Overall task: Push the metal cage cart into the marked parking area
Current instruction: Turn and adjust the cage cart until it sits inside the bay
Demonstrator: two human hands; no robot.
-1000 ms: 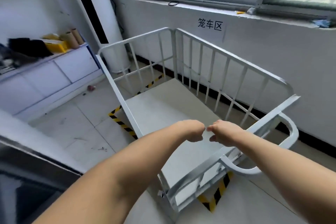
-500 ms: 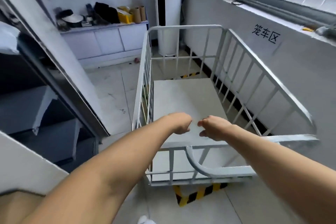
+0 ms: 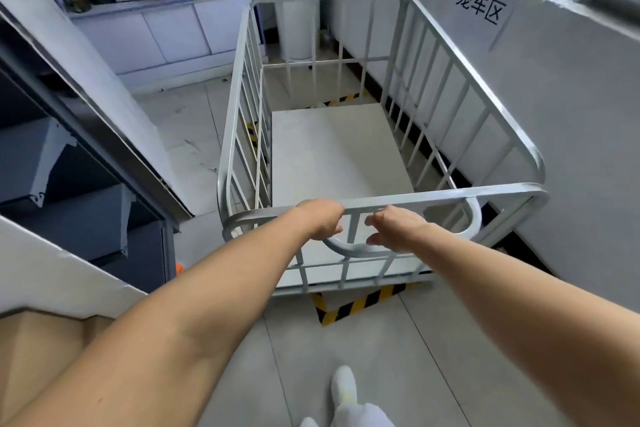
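Observation:
The white metal cage cart [image 3: 349, 156] stands lengthwise beside the right wall, empty, over yellow-and-black floor tape [image 3: 356, 305] that shows at its near end, far end and left side. A paper sign [image 3: 481, 5] with black characters hangs on the wall above it. My left hand [image 3: 322, 218] lies over the cart's near top rail with fingers curled around it. My right hand [image 3: 394, 225] is just right of it, at the rail's lower edge, fingers loosely curved and apart, gripping nothing that I can see.
The grey wall [image 3: 571, 135] runs close along the cart's right side. Dark metal shelving [image 3: 69, 184] stands at left, a low cabinet [image 3: 166, 31] with clutter at the back, and a white column [image 3: 301, 10] beyond the cart. My shoe [image 3: 343, 388] is on the tiles.
The cart went from angled to lying straight along the wall in front of me. My hands, earlier held as fists in front of the rail, now sit at the rail, and the right hand's fingers have loosened.

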